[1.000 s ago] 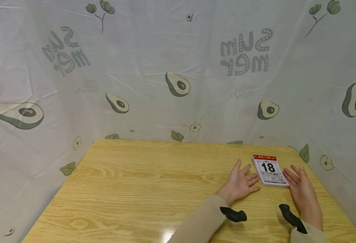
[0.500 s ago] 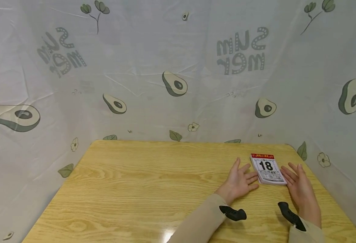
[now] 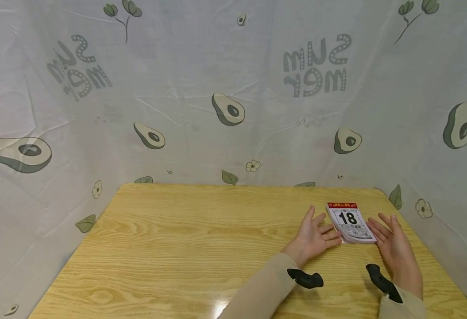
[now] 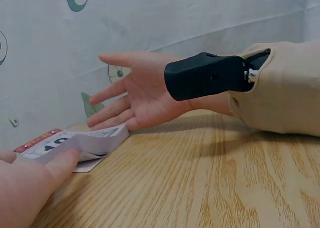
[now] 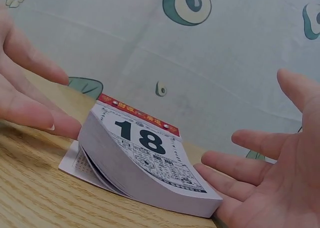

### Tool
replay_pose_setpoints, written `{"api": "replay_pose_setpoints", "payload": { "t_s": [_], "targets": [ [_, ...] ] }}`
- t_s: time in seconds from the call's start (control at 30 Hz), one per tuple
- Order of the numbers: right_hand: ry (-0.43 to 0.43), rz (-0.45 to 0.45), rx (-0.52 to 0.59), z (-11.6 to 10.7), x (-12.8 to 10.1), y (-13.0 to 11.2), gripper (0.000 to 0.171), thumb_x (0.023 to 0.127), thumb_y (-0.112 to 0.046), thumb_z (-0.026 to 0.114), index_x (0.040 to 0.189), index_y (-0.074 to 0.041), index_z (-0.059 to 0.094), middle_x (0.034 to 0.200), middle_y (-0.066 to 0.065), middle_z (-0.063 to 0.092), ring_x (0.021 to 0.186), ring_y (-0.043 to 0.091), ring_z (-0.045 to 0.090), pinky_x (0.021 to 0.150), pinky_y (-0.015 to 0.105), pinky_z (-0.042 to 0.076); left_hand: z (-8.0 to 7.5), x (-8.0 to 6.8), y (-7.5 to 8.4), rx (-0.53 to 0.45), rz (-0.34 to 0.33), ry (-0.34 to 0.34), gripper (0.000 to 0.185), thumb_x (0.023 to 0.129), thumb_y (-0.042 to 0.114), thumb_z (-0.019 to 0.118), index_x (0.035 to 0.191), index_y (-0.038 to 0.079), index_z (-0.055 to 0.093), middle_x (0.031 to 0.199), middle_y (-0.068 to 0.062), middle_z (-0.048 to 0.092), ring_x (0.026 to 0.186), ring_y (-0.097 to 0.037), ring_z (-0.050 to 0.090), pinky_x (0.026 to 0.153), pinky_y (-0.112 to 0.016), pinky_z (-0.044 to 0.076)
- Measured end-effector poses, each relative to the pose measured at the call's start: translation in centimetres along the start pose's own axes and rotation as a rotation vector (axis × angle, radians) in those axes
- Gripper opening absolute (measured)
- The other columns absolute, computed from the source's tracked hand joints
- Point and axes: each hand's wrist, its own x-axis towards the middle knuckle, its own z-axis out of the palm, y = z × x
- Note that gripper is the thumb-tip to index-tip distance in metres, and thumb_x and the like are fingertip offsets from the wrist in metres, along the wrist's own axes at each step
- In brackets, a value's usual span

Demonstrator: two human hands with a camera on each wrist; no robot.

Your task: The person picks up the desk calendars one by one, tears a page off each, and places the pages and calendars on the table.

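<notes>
A thick tear-off calendar (image 3: 350,223) with a red top strip and a large "18" lies on the right part of the table. My left hand (image 3: 314,235), fingers spread and palm turned up, touches its left side. In the right wrist view the calendar's (image 5: 150,158) page block is lifted on that left side, bending away from its backing sheet (image 5: 75,163). At the opposite side my right hand (image 3: 396,246) has its fingers extended, and they touch or nearly touch the calendar's lower right edge. Neither hand wraps round it.
The wood-grain table (image 3: 177,239) ends at a pale curtain (image 3: 193,66) printed with avocados, which stands behind and at both sides. Black wrist mounts (image 3: 306,279) stick out from both beige sleeves (image 3: 257,290).
The left fingers have slid slightly right against the calendar, and its left side has risen so the backing sheet shows. The right hand has barely moved. The head view has shifted slightly.
</notes>
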Motion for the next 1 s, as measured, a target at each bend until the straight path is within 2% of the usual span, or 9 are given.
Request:
{"api": "replay_pose_setpoints", "payload": {
  "t_s": [0.2,0.57,0.83,1.0],
  "targets": [
    [-0.012,0.016,0.038,0.0,0.0,-0.1,0.084,0.100,-0.050,0.038,0.155,-0.012,-0.014,0.102,-0.015,0.064,0.097,0.001,0.067,0.079,0.017,0.054,0.4,-0.1,0.1,0.013,-0.001,0.017,0.100,0.085,0.071,0.054,0.155,0.008,0.021,0.152,-0.036,0.026,0.133,-0.053,0.038,0.110,-0.065,0.030],
    [-0.051,0.011,0.047,-0.2,-0.1,-0.2,0.084,0.101,-0.048,0.036,0.153,-0.008,-0.017,0.104,-0.014,0.066,0.098,0.002,0.067,0.080,0.017,0.054,0.6,-0.2,0.3,0.103,-0.003,0.036,0.100,0.083,0.074,0.053,0.154,0.009,0.026,0.143,-0.030,0.044,0.129,-0.051,0.045,0.107,-0.067,0.032],
    [-0.041,0.023,0.060,-0.3,-0.1,-0.2,0.084,0.101,-0.048,0.038,0.154,-0.009,-0.015,0.103,-0.013,0.067,0.097,0.002,0.067,0.080,0.018,0.054,0.8,0.0,0.2,0.212,0.022,0.040,0.089,0.090,0.070,0.045,0.151,0.008,0.032,0.146,-0.030,0.041,0.140,-0.048,0.031,0.113,-0.064,0.025],
    [-0.043,0.020,0.056,-0.3,-0.2,-0.2,0.084,0.101,-0.048,0.038,0.154,-0.010,-0.015,0.104,-0.014,0.066,0.097,0.002,0.067,0.080,0.017,0.054,1.2,0.0,0.2,0.287,0.040,0.035,0.085,0.092,0.069,0.043,0.151,0.008,0.034,0.146,-0.028,0.043,0.141,-0.048,0.029,0.116,-0.061,0.021]
  ]
}}
